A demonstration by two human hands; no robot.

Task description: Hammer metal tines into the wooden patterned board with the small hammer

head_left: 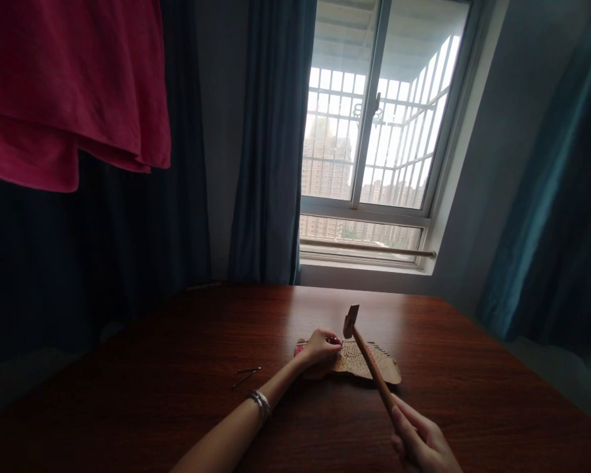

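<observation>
The dotted cardboard lies flat on the brown table. Left of it, two thin dark rods rest on the wood; beyond it rise the barred window and a blue curtain, while pink cloth hangs up to its far left. The hammer slants across my sight of the cardboard, its head raised above. On the near right, the right hand grasps the handle's lower end. The left hand covers the cardboard's left part, fingers bent toward the thumb; whether they pinch anything, I can't tell.
</observation>
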